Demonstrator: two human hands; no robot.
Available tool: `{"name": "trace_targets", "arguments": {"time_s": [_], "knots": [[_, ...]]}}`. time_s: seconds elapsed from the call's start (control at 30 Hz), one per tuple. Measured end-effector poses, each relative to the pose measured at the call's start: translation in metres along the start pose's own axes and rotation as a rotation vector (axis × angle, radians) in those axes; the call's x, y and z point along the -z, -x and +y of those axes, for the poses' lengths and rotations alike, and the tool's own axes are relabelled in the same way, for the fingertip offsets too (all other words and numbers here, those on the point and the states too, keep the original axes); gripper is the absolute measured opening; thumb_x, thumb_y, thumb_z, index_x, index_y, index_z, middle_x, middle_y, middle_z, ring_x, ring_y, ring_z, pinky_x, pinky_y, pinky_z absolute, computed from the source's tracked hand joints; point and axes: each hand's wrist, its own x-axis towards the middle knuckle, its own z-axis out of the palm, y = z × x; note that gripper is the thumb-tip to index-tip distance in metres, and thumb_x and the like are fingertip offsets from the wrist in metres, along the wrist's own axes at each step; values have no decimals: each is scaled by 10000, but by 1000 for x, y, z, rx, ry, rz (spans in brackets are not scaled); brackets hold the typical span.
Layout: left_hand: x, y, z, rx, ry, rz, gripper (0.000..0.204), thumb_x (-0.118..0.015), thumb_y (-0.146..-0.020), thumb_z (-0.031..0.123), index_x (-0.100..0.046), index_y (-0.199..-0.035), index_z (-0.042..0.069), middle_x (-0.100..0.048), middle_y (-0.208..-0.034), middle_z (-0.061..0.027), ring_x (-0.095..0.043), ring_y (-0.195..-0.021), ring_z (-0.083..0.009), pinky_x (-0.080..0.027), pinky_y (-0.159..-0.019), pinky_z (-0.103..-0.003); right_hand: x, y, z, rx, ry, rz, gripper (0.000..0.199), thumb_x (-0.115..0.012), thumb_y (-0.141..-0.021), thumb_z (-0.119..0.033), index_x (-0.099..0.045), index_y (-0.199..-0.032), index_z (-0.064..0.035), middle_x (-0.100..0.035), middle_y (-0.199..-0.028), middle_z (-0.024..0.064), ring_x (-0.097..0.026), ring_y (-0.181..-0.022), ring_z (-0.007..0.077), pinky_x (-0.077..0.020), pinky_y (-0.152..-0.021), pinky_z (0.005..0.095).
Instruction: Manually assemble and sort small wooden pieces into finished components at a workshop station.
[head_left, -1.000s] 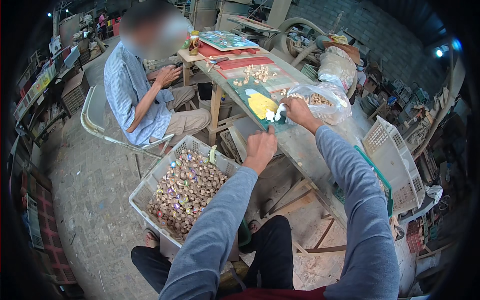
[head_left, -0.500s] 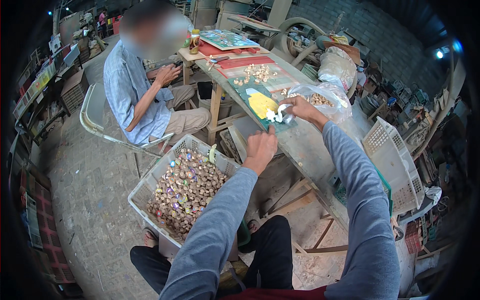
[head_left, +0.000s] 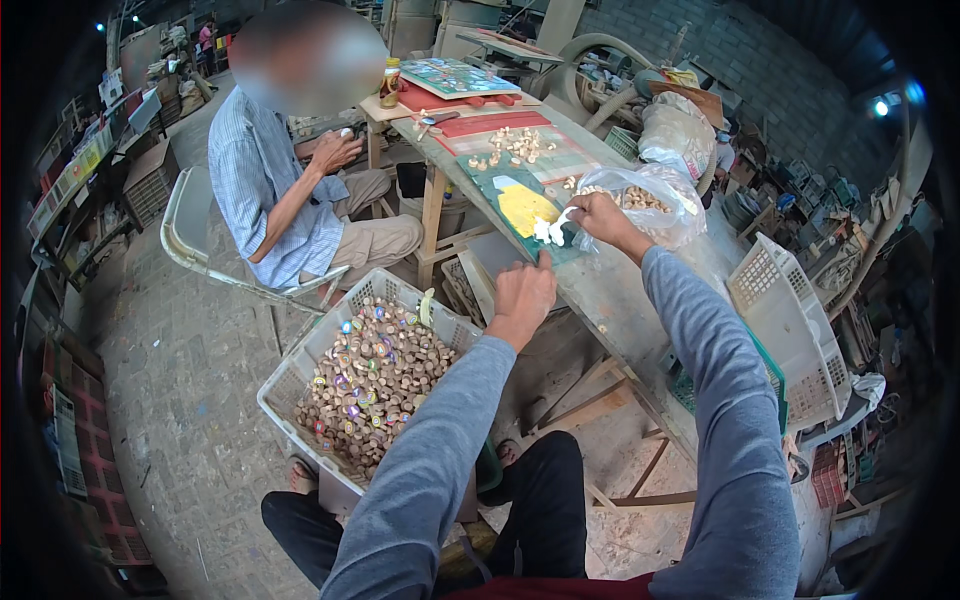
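Observation:
My right hand (head_left: 604, 222) reaches over the table with its fingertips pinched on a white strip (head_left: 567, 216). Beside and below that strip, white pieces (head_left: 547, 232) lie at the end of a flat yellow shape (head_left: 520, 206) on a dark green board (head_left: 500, 186). My left hand (head_left: 524, 298) is at the near edge of the board, fingers curled and one digit pointing up at the edge. Whatever its fingers may hold is hidden. Below and left of it, a white crate (head_left: 290, 420) holds many small wooden pieces (head_left: 370, 385), some with coloured round tops.
Small wooden pieces (head_left: 522, 146) lie farther up the table (head_left: 640, 340), and more fill a clear plastic bag (head_left: 675, 215). A seated person (head_left: 270, 180) works at the left with a small pale thing in hand. Empty-looking crates (head_left: 785, 320) lean at the right.
My right hand has shifted slightly left, and the white strip stands more upright from the white pieces. My left hand has barely moved. A pale thing now shows in the other person's hands.

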Motion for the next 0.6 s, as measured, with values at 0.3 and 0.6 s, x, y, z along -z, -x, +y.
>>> {"name": "trace_targets", "arguments": {"time_s": [0.3, 0.6], "knots": [[-1, 2, -1, 12, -2, 21, 366, -570, -843, 201, -634, -1150, 14, -664, -631, -165, -681, -659, -319, -550, -557, -444, -2, 0, -10, 6, 141, -7, 243, -621, -877, -231, -671, -962, -9, -679, -866, 246, -652, -882, 426, -500, -816, 483], [-1, 3, -2, 14, 4, 25, 357, -583, -835, 203, -638, -1133, 13, -651, -610, -166, -674, -641, -313, -543, -540, -443, -14, 12, 16, -68, 218, -53, 259, -632, -877, -248, -643, -1041, -47, -660, -1032, 215, -641, -964, 400, -494, -849, 470]]}}
